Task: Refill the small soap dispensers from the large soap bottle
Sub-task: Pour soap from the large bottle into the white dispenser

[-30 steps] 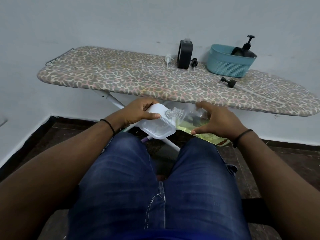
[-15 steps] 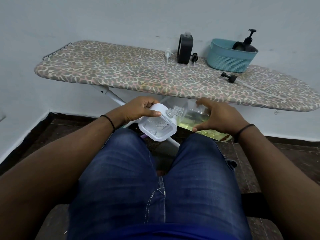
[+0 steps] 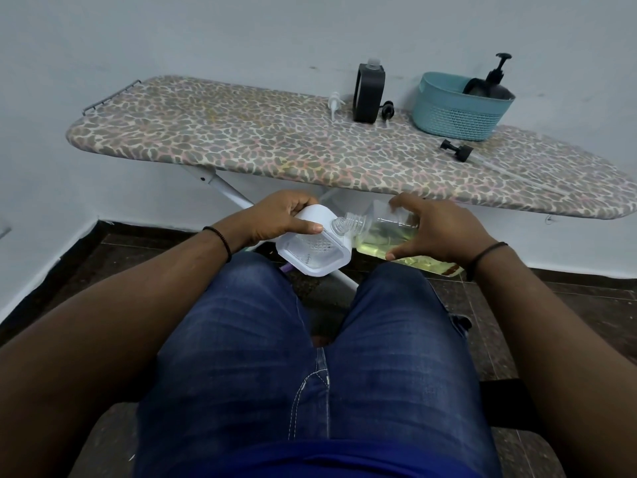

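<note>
My left hand (image 3: 275, 217) grips a small white square soap dispenser (image 3: 315, 251) above my knees, its clear ribbed side facing me. My right hand (image 3: 436, 232) holds the large clear soap bottle (image 3: 382, 232), tipped sideways with yellow-green soap pooled along its lower side. The bottle's threaded open neck touches the dispenser's top right corner. On the ironing board (image 3: 241, 146) stands a black dispenser (image 3: 368, 93) without a pump, with a white pump (image 3: 335, 104) on its left and a black pump (image 3: 387, 110) on its right. Another black pump (image 3: 455, 150) lies further right.
A teal basket (image 3: 458, 112) at the board's back right holds a black pump bottle (image 3: 491, 85). The board's white legs run down behind my hands. I sit with blue-jeaned legs (image 3: 310, 357) over a dark tiled floor; a pale wall rises behind the board.
The view has tilted down a little, so the board sits higher in frame. Both hands keep the same hold; the dispenser has tilted slightly more toward me.
</note>
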